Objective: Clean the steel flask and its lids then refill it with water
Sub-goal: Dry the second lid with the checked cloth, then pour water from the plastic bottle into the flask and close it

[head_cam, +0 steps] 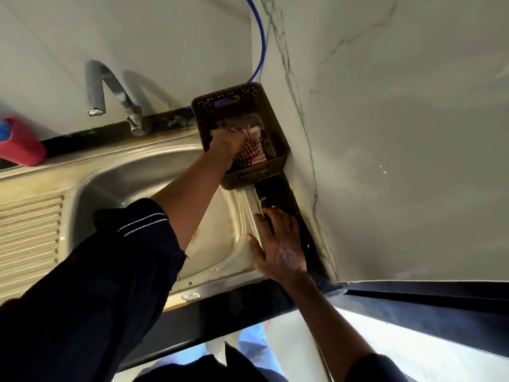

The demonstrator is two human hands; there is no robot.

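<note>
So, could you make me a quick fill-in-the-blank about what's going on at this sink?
1. The left hand reaches into the brown ____.
2. It grips a checked cloth, red and ____.
3. The right hand rests flat on the rim of the ____.
Missing words: basket; white; sink.
</note>
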